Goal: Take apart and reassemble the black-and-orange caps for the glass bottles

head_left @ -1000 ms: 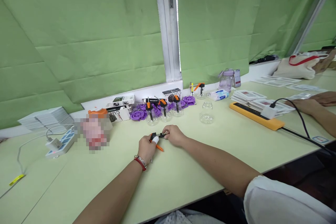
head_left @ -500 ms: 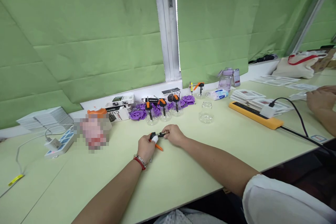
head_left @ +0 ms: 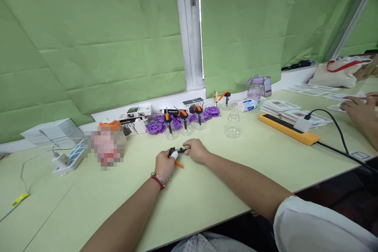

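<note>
My left hand [head_left: 164, 165] is closed around a black bottle top [head_left: 171, 151] with an orange lever [head_left: 179, 164] sticking out below it. A white wrap covers one of its digits. From the top a thin black stem [head_left: 181, 151] runs sideways, and my right hand [head_left: 196, 151] pinches its far end. Both hands are just above the table. Beyond them stand several glass bottles [head_left: 171, 134] fitted with similar black and orange tops. To their right is a glass bottle [head_left: 233, 130] without a top.
Purple plastic pieces [head_left: 155, 127] and printed boxes [head_left: 136, 126] line the wall. A yellow power strip [head_left: 288, 129] with a cable lies to the right, by stacked cards [head_left: 279, 105]. Another person's hands [head_left: 358, 108] are at the right edge. A white socket strip [head_left: 69, 160] sits left.
My hands keep their hold, with the right hand's fingers shifted slightly along the stem. The other person's hands have risen and moved a little. The view has shifted slightly.
</note>
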Tool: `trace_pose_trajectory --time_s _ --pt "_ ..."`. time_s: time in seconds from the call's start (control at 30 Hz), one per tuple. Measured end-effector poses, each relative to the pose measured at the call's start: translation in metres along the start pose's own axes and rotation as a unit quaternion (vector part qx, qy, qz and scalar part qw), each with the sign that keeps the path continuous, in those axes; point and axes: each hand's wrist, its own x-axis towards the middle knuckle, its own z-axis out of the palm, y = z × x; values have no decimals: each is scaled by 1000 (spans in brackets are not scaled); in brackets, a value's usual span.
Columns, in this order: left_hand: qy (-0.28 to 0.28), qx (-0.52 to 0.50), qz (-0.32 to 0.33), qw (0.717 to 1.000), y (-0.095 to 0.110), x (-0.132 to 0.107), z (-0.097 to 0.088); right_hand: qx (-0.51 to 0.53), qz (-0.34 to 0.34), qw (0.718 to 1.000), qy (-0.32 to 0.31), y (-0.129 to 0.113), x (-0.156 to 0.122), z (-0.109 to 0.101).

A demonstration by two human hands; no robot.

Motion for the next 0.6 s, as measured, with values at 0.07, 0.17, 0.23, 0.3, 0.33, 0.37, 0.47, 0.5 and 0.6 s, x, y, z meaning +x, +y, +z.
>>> trace_pose_trajectory --time_s 0.07,0.17,0.23,0.3,0.33,0.37,0.47,0.5,0.6 --pt "4 -4 2 1000 -2 0 1 13 5 1000 0 1 0 1" --pt "10 -13 1 1000 -3 1 1 26 5 1000 7 3 0 2" --pt "5 -23 -10 1000 -3 1 -1 29 0 1000 5 5 1 1" --pt "0 -44 -24 999 -2 2 -5 35 -3 999 1 6 1 0" --pt "1 -57 -31 998 -2 3 -7 40 -4 999 -1 6 1 -1" --pt "4 -69 -37 997 -2 5 -9 45 -3 999 -3 7 1 -2" --pt "21 -89 -44 995 -3 10 -15 58 9 998 -1 10 3 -9" --pt "29 -89 -45 995 -4 12 -16 63 17 998 6 12 3 -12" --pt "62 -76 -62 993 -8 17 -20 82 42 995 40 21 6 -26"
